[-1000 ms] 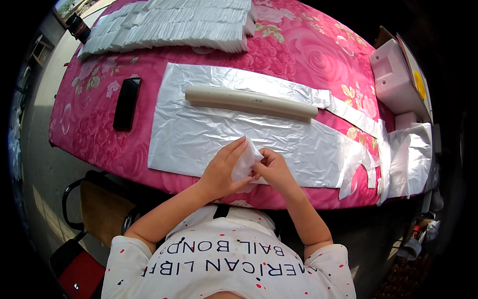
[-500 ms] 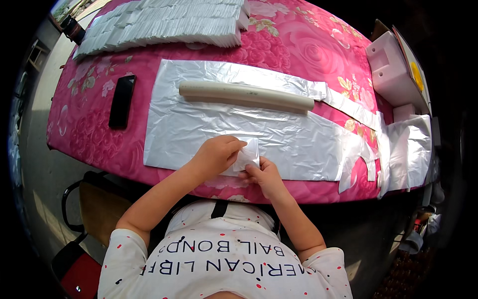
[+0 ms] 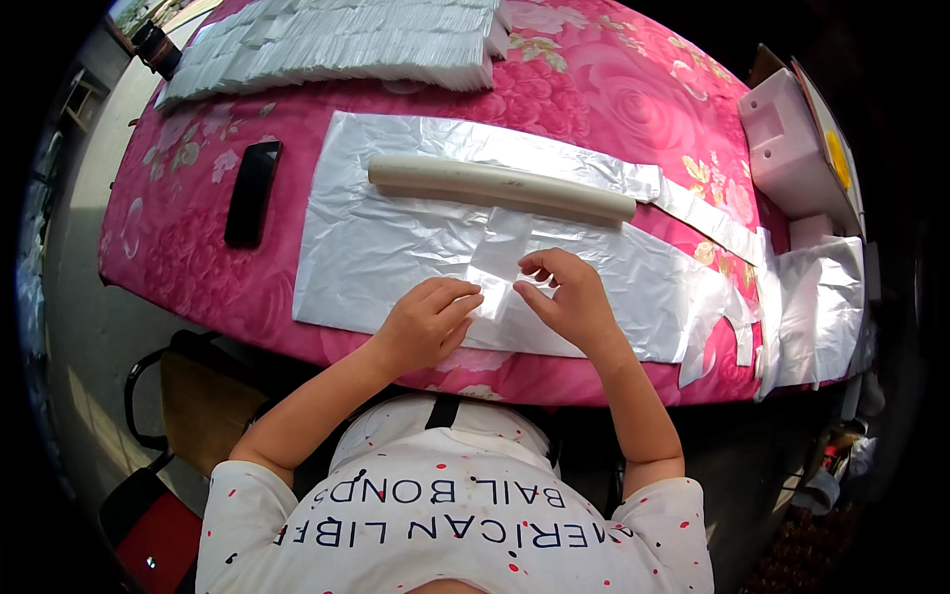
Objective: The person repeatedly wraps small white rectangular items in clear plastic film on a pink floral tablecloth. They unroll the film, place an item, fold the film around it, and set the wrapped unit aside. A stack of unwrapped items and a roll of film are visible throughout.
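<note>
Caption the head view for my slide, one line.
Left hand and right hand at a thin white sheet, over silvery plastic film on which a beige tube lies.

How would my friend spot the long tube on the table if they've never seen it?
Find the pink flowery tablecloth, then the large silvery-white plastic sheet lying on it. The tube lies across the sheet's far half, beyond the person's hands. It is long, round and beige, unlike the crinkly sheet beneath it and the flat black phone to its left.
</note>
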`<state>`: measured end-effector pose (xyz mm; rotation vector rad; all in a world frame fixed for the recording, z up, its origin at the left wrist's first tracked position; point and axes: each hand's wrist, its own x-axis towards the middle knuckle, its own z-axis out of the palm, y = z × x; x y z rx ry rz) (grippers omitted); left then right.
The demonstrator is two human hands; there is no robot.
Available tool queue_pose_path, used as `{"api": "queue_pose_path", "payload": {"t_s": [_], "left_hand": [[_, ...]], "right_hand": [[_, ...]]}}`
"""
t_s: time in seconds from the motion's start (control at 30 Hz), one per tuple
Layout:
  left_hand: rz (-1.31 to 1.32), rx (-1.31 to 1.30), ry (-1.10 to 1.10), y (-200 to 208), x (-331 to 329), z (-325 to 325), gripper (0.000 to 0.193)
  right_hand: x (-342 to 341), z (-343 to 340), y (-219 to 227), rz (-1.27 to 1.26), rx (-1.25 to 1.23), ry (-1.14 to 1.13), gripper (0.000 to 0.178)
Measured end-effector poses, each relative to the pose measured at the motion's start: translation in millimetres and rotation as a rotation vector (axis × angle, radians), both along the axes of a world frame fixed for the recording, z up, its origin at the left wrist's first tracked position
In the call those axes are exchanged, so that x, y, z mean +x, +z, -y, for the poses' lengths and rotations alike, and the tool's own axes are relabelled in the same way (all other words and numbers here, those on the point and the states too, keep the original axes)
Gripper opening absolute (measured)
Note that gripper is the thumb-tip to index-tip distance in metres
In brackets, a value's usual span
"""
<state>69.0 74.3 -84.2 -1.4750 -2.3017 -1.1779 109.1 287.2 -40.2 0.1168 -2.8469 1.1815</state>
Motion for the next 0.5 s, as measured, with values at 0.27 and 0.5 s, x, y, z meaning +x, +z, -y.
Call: {"api": "queue_pose_path", "payload": {"t_s": [0.27, 0.5], "left_hand": [[-0.098, -0.195, -0.122, -19, 28, 15, 0.035], [-0.119, -0.372, -0.126, -28, 34, 25, 0.051]], "right_hand": [[8, 29, -35, -0.144, 0.283, 0.178, 0.042], [-40, 8, -26, -0.298, 0.202, -0.184, 0.030]]}}
